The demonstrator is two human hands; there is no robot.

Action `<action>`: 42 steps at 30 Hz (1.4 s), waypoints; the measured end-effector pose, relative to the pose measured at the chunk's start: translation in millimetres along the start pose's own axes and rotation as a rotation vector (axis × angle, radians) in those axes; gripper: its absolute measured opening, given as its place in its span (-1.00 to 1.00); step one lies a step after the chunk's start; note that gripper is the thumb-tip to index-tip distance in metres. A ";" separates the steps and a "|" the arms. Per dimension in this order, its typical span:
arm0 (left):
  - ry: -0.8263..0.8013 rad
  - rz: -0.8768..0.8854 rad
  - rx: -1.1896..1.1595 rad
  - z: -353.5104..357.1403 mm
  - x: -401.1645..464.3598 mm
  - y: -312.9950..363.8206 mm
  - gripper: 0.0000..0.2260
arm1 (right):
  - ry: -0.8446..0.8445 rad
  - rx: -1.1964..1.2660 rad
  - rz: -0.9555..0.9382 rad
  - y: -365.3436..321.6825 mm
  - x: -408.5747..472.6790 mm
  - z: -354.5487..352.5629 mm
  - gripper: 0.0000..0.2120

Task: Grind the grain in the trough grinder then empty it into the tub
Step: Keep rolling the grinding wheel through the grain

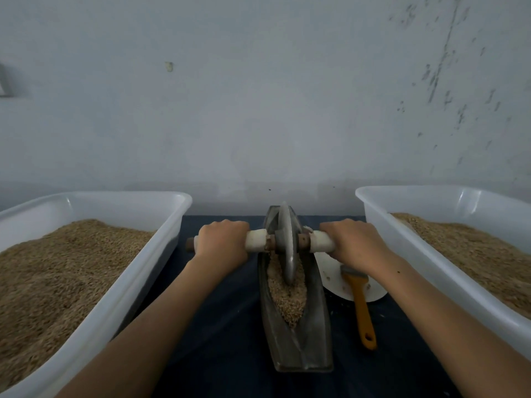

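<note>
Now: two tubs (94, 280) (431, 242), one trough grinder (296, 334), one brush (362, 305).

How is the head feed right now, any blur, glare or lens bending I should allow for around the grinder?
Head view: dim, flat light with a bluish cast and no glare; wide-angle bending bows the left tub and right tub outward; the grain in the trough and the wheel read reasonably sharp; the left tub's near grain is smeared soft; left hand and right hand are clear.
</note>
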State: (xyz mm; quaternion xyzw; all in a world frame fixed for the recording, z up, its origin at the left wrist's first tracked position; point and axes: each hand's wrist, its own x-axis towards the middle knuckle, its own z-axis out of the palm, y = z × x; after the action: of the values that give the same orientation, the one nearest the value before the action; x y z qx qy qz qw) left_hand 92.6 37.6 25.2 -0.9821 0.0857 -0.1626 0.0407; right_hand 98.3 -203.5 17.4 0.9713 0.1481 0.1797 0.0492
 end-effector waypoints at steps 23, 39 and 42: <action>-0.045 0.042 -0.027 0.4 2.6 -3.8 -0.79 | -0.089 -0.007 -0.024 1.8 0.1 -6.2 -0.88; 0.001 0.025 -0.070 5.8 1.0 -6.1 -0.84 | 0.048 -0.056 0.001 -6.3 -2.1 -3.7 -0.91; -0.023 0.034 -0.053 5.1 0.9 -5.9 -0.79 | 0.013 -0.043 -0.012 -5.6 -2.5 -6.6 -0.92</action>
State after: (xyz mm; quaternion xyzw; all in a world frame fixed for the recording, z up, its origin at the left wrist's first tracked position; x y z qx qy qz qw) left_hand 96.0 43.5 21.3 -0.9830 0.1064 -0.1482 0.0182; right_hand 92.1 -198.6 21.9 0.9678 0.1504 0.1890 0.0704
